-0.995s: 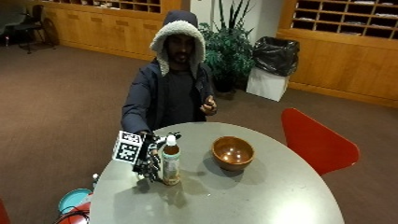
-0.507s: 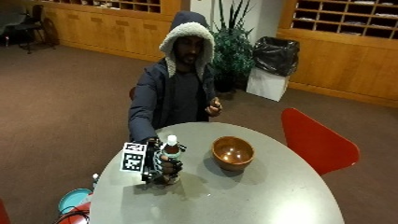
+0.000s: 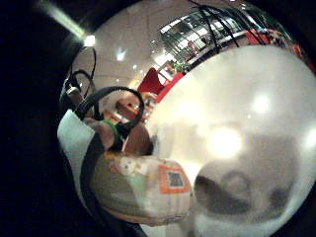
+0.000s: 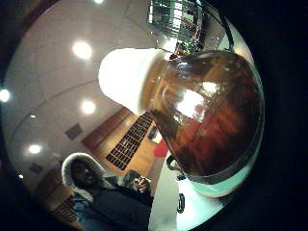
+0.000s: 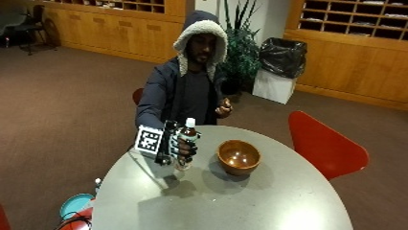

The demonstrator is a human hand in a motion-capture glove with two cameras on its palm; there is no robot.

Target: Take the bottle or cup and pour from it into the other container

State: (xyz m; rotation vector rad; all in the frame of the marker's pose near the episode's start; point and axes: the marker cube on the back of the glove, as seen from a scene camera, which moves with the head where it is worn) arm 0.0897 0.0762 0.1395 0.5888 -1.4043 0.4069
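1. From the outside view I see my gloved right hand (image 5: 179, 146) wrapped around a bottle (image 5: 186, 143), fingers curled round its middle and clamped on it
2. The bottle stands upright in the hand, white cap (image 5: 189, 121) on top, and it looks lifted just clear of the round grey table (image 5: 267, 201); its shadow lies on the tabletop below it
3. A brown wooden bowl (image 5: 239, 156) sits on the table just beside the bottle, apart from it, with its open side up
4. The thumb-side palm view is filled by the bottle (image 4: 202, 115): amber-brown liquid inside, white cap (image 4: 126, 77) closed
5. The little-finger-side palm view shows the bottle's label (image 3: 143, 185) with an orange patch close to the palm, the pale tabletop (image 3: 237, 98) beyond
6. My bare hand (image 5: 222, 108) is raised near my chest, touching nothing
7. A red chair (image 5: 322, 143) stands by the table's far side
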